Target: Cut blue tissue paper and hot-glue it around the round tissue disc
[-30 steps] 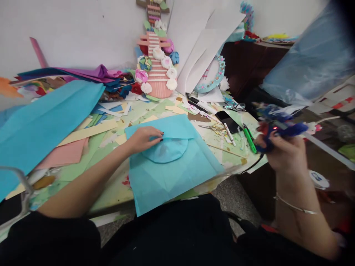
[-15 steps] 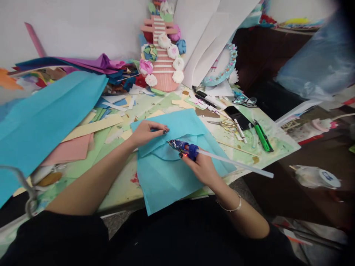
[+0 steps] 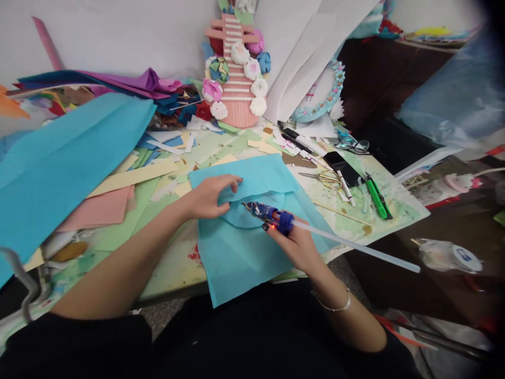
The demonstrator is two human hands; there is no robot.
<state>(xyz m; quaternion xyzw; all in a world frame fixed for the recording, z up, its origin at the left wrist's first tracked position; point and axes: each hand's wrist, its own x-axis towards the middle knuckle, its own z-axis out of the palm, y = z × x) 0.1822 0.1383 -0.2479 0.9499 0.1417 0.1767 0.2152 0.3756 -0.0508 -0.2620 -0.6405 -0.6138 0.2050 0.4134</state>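
Observation:
My right hand [image 3: 296, 241] grips a blue hot glue gun [image 3: 272, 213] with a small red light lit. A long clear glue stick [image 3: 359, 246] juts from its back toward the right. The nozzle points left, close over the folded flap of a light blue paper sheet [image 3: 240, 268]. My left hand [image 3: 211, 197] rests on the left side of that sheet, thumb and index finger spread apart near the flap's edge. Beneath the flap, a rounded blue piece shows in part.
Scissors [image 3: 331, 180], a black phone [image 3: 343, 167] and a green utility knife [image 3: 377, 197] lie to the right. Paper scraps and a large blue sheet [image 3: 71, 158] cover the left. A pink guitar-shaped craft with paper flowers [image 3: 239, 113] stands at the back.
My left thumb has moved down and away from the index finger, opening the hand. The glue gun has drawn slightly right, away from the flap's edge. The view has shifted a little.

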